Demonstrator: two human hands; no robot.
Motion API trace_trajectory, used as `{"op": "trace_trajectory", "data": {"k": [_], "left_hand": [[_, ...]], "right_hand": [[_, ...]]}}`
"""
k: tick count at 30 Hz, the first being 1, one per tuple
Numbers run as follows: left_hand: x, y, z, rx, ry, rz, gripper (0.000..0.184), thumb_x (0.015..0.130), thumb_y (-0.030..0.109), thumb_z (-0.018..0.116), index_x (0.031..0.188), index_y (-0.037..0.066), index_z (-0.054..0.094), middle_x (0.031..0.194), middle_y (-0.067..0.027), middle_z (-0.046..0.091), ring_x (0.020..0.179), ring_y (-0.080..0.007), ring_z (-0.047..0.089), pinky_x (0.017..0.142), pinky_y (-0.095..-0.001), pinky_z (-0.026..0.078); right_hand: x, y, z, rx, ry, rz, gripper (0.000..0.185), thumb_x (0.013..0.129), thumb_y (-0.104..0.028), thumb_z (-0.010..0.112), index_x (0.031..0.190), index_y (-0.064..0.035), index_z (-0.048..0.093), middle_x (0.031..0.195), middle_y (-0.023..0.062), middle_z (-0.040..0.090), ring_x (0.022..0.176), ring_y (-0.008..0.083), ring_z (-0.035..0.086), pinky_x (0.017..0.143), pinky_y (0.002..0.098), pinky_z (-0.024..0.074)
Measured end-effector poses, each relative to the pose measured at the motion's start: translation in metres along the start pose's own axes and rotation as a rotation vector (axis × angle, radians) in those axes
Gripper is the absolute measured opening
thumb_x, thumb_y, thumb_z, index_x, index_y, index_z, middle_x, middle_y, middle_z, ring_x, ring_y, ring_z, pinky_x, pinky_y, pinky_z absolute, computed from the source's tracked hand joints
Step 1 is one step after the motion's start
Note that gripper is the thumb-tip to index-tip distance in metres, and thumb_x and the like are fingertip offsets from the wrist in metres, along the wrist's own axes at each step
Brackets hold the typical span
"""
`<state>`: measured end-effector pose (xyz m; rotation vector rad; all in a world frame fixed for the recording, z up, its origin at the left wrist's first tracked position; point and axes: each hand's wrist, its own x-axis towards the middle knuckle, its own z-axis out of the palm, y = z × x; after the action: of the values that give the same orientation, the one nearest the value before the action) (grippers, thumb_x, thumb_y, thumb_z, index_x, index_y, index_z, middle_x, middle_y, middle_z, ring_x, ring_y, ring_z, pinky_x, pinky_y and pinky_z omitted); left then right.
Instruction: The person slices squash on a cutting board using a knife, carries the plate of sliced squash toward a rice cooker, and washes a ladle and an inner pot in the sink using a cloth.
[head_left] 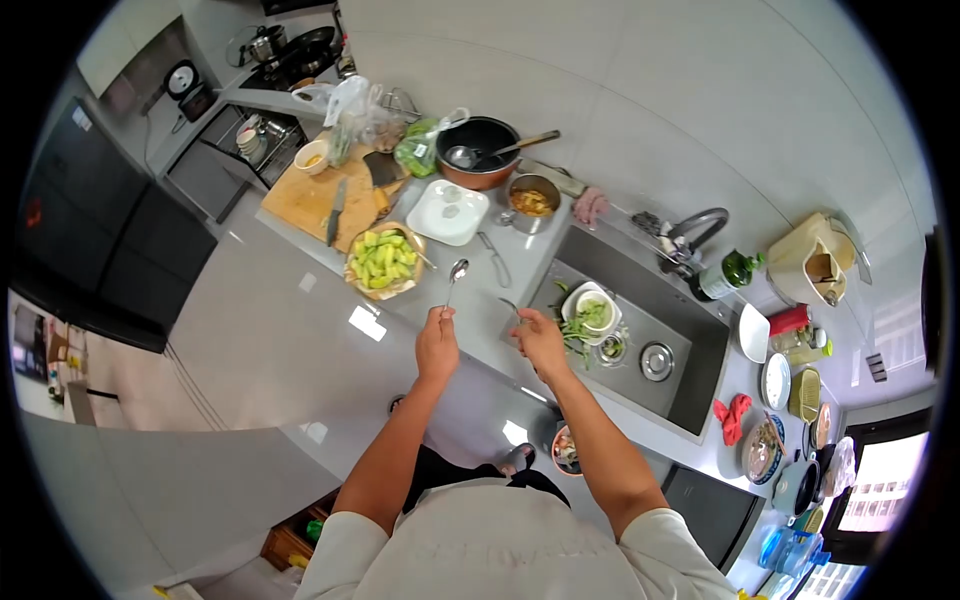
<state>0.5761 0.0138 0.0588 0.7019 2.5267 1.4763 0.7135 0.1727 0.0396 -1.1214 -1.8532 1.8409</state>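
Observation:
My left hand [437,345] is closed around the handle of a metal spoon [459,268], its bowl pointing up and away from me. My right hand [541,343] grips a thin metal utensil [508,302] near the sink's left edge; only its narrow end shows, so its kind is unclear. Left of the spoon, a bowl [382,260] is heaped with cut green vegetable pieces. A peeler-like tool [495,259] lies on the counter beyond my hands. Behind it sit a white square dish [448,212] and a small metal pot [533,203] with brownish food inside.
A cutting board [297,205] holds a knife [337,212] and a cleaver [383,168]. The dark pan [478,140] has a ladle in it. In the steel sink [690,385] are a white bowl [597,312] and green scraps. A bin [567,450] stands below the counter.

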Motion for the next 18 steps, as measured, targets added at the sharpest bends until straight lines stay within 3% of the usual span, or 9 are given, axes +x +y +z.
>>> {"op": "trace_trajectory", "data": {"k": [1, 4, 6, 8, 10, 14, 18], "left_hand": [[0.012, -0.017, -0.015, 0.026, 0.011, -0.034, 0.029, 0.111, 0.030, 0.045, 0.111, 0.009, 0.065, 0.074, -0.0171, 0.065, 0.073, -0.0411, 0.066, 0.069, -0.0504, 0.049], [0.051, -0.072, -0.057, -0.034, -0.015, -0.054, 0.029, 0.111, 0.030, 0.046, 0.110, 0.008, 0.065, 0.074, -0.0177, 0.065, 0.072, -0.0416, 0.065, 0.069, -0.0506, 0.049], [0.078, -0.098, -0.083, -0.042, -0.039, -0.066, 0.030, 0.111, 0.030, 0.046, 0.109, 0.008, 0.066, 0.074, -0.0182, 0.065, 0.071, -0.0419, 0.065, 0.068, -0.0510, 0.048], [0.101, -0.121, -0.105, -0.048, -0.056, -0.085, 0.030, 0.111, 0.030, 0.046, 0.109, 0.008, 0.066, 0.074, -0.0186, 0.065, 0.071, -0.0422, 0.065, 0.068, -0.0515, 0.048], [0.121, -0.138, -0.125, -0.001, -0.096, -0.073, 0.028, 0.110, 0.028, 0.050, 0.108, 0.007, 0.068, 0.065, -0.0083, 0.059, 0.060, -0.0210, 0.059, 0.062, -0.0394, 0.048], [0.143, -0.166, -0.139, 0.003, -0.096, -0.033, 0.028, 0.110, 0.027, 0.049, 0.106, 0.006, 0.068, 0.064, -0.0081, 0.058, 0.058, -0.0212, 0.058, 0.060, -0.0397, 0.047], [0.152, -0.181, -0.140, -0.031, -0.099, -0.039, 0.027, 0.110, 0.025, 0.049, 0.105, 0.006, 0.067, 0.063, -0.0078, 0.056, 0.056, -0.0208, 0.056, 0.058, -0.0387, 0.046]], "right_hand": [[0.006, 0.002, 0.025, -0.078, 0.001, -0.094, 0.034, 0.101, -0.008, 0.052, 0.132, 0.0023, 0.059, 0.097, 0.0118, 0.077, 0.064, 0.0128, 0.066, 0.059, 0.0296, 0.0540], [0.030, -0.012, 0.098, -0.045, -0.037, -0.096, 0.034, 0.101, -0.007, 0.055, 0.133, 0.0046, 0.053, 0.101, 0.0122, 0.074, 0.068, 0.0132, 0.065, 0.061, 0.0279, 0.0534], [0.041, -0.039, 0.140, -0.134, 0.020, -0.075, 0.027, 0.102, -0.007, 0.054, 0.127, 0.0018, 0.059, 0.099, 0.0102, 0.075, 0.069, 0.0145, 0.070, 0.063, 0.0277, 0.0554], [0.058, -0.054, 0.174, -0.260, 0.126, -0.120, 0.021, 0.103, -0.011, 0.053, 0.115, 0.0005, 0.066, 0.090, 0.0139, 0.075, 0.064, 0.0235, 0.072, 0.064, 0.0364, 0.0579], [0.080, -0.065, 0.199, -0.350, 0.190, -0.106, 0.019, 0.103, -0.013, 0.054, 0.111, -0.0013, 0.067, 0.089, 0.0150, 0.075, 0.066, 0.0279, 0.072, 0.067, 0.0396, 0.0580], [0.124, -0.062, 0.227, -0.698, 0.373, -0.209, 0.018, 0.102, -0.021, 0.059, 0.103, -0.0061, 0.069, 0.090, 0.0166, 0.074, 0.076, 0.0388, 0.071, 0.075, 0.0498, 0.0568], [0.161, -0.068, 0.246, -0.781, 0.359, -0.134, 0.017, 0.100, -0.024, 0.061, 0.100, -0.0078, 0.069, 0.097, 0.0151, 0.073, 0.088, 0.0388, 0.070, 0.078, 0.0516, 0.0560]]}}
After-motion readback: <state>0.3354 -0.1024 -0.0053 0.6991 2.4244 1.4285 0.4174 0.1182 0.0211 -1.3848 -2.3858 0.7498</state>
